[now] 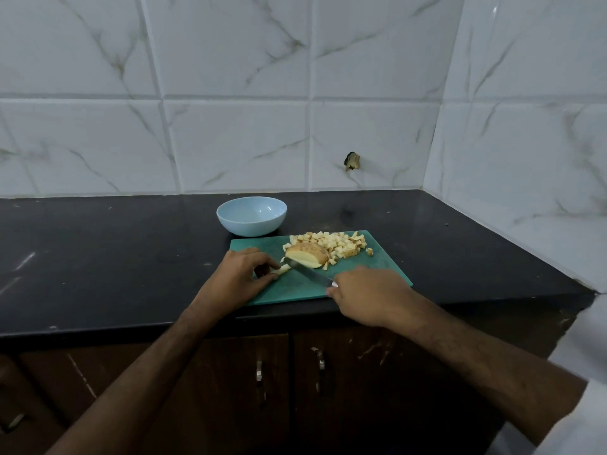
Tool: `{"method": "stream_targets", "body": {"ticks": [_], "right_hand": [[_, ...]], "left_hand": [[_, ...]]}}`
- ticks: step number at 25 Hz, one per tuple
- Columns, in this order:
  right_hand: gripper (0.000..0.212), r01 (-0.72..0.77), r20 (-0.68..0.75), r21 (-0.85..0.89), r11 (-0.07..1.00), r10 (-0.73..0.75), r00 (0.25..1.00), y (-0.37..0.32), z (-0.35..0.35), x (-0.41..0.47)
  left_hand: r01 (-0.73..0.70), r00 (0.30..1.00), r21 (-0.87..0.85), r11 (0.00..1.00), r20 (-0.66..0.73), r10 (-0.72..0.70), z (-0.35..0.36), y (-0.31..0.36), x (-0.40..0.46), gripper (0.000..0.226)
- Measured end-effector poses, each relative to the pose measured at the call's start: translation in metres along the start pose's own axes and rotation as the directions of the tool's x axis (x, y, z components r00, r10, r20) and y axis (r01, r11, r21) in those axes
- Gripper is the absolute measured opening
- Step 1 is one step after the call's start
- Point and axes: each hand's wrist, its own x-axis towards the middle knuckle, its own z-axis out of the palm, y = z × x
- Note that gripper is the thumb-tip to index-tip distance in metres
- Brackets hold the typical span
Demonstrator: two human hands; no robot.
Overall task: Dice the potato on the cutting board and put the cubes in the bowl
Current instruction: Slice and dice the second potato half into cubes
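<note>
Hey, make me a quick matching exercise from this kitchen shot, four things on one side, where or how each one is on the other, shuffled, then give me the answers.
Things:
1. bowl
2. cubes
3. knife
4. potato strip

States:
A. heaped at the far end of the board
B. held in the right hand
C. empty, on the counter behind the board
D. pinched by the left hand

Pairs: 1-C, 2-A, 3-B, 4-D
</note>
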Motion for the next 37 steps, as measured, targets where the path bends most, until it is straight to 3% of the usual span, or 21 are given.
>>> {"method": "stream_targets", "body": {"ticks": [4, 8, 15, 20, 24, 31, 34, 37], "right_hand": [[0.042, -0.001, -0.106, -0.019, 1.0, -0.001, 0.994, 0.001, -0.013, 0.0], [0.036, 0.038, 0.042, 0.03, 0.999, -0.04, 0.998, -0.007, 0.011, -0.003], [0.038, 0.052, 0.057, -0.02, 0.998, -0.05, 0.997, -0.011, 0.005, 0.0], [0.043, 0.034, -0.073, 0.027, 0.999, -0.032, 0.997, -0.004, -0.011, 0.005], [0.038, 0.071, 0.033, 0.009, 0.997, -0.072, 0.997, -0.014, 0.012, -0.005], [0.038, 0.046, 0.003, 0.029, 0.999, -0.046, 0.999, -0.01, 0.007, -0.001], [0.037, 0.038, -0.068, 0.043, 0.998, -0.035, 0.997, -0.007, 0.001, -0.001], [0.036, 0.05, -0.04, 0.05, 0.998, -0.048, 0.998, -0.012, 0.004, -0.005]], "left_hand": [[0.01, 1.0, -0.005, 1.0, 0.01, -0.01, -0.001, 0.0, 0.0, 0.015], [0.013, 1.0, -0.009, 1.0, 0.01, -0.012, 0.0, 0.0, 0.0, 0.007], [0.017, 1.0, -0.02, 1.0, 0.009, -0.017, -0.001, 0.0, -0.002, 0.008], [0.071, 0.997, -0.035, 0.997, 0.011, -0.071, -0.002, 0.002, -0.002, 0.011], [0.056, 0.998, -0.023, 0.998, 0.015, -0.056, -0.001, 0.002, 0.0, 0.015], [0.041, 0.999, -0.041, 0.998, 0.003, -0.041, -0.002, 0.0, -0.003, 0.007], [0.074, 0.997, -0.059, 0.995, -0.002, -0.074, -0.003, 0.002, -0.003, 0.011], [0.095, 0.995, -0.087, 0.992, -0.021, -0.097, -0.003, 0.003, -0.003, 0.024]]}}
